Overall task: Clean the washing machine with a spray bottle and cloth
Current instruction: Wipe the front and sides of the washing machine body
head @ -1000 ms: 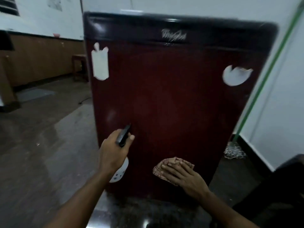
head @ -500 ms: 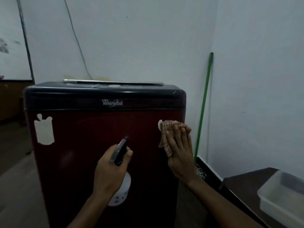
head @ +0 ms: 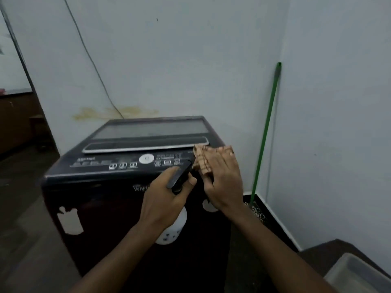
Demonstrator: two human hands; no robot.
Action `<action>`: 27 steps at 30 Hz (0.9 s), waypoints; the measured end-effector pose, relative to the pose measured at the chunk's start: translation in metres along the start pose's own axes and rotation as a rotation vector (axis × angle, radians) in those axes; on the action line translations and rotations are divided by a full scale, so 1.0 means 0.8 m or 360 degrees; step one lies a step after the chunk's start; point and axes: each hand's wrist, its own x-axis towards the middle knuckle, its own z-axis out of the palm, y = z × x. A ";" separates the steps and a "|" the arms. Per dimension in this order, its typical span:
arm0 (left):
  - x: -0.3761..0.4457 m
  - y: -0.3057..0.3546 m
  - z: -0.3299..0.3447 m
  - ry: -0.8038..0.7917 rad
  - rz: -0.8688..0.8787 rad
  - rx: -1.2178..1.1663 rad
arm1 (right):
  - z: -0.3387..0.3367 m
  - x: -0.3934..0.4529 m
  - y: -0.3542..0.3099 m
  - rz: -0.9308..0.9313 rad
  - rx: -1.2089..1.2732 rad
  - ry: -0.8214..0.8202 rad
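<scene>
A dark maroon top-loading washing machine (head: 101,204) stands against the wall, with its control panel (head: 127,163) and grey lid (head: 152,129) on top. My left hand (head: 167,199) grips a white spray bottle (head: 172,231) with a black trigger head, held in front of the machine's upper front edge. My right hand (head: 222,178) presses a brown checked cloth (head: 204,160) flat on the right end of the control panel. The bottle's nozzle sits just left of the cloth.
A green-handled mop (head: 265,134) leans in the corner right of the machine. A cable (head: 93,60) runs down the wall behind it. A clear plastic tub (head: 359,273) rests on a dark surface at the bottom right. White sticker remnants (head: 70,220) mark the machine's front.
My right hand has carried the cloth up the machine's front, from low down to the top right of the control panel. My view has risen, and the spray bottle rose with my left hand.
</scene>
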 end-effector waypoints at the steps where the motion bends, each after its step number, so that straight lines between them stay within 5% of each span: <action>1: 0.008 0.010 -0.005 -0.0008 -0.0040 -0.0024 | -0.009 0.004 -0.003 0.0029 0.0014 -0.0061; 9: 0.043 0.081 -0.050 -0.0145 -0.0352 0.0046 | -0.056 0.049 -0.035 0.0661 0.0200 -0.0625; 20: 0.098 0.163 -0.155 -0.0346 -0.0650 0.0021 | -0.163 0.167 -0.101 0.1055 0.0363 -0.1644; 27: 0.135 0.194 -0.177 -0.0489 -0.0652 -0.0038 | -0.226 0.184 -0.180 0.1644 0.0871 -0.1516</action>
